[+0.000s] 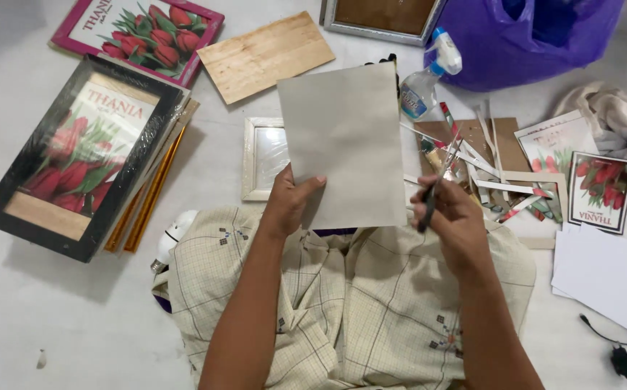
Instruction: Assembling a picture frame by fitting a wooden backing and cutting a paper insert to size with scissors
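My left hand (288,198) holds a grey sheet of card (344,144) upright by its lower left edge, thumb on the front. To the right of the sheet's lower corner, my right hand (452,217) grips a pair of scissors (434,184), blades pointing up and away. The blades are clear of the sheet. Behind the card lies a small white picture frame (261,157), partly hidden by it. My lap in checked cloth (342,289) fills the bottom middle.
A black frame with a red tulip print (82,155) and gold frame strips lie at left. A wooden board (264,55), spray bottle (423,79) and purple bag (530,32) are at the back. Card offcuts (486,170), tulip prints (602,191) and white sheets (609,278) lie at right.
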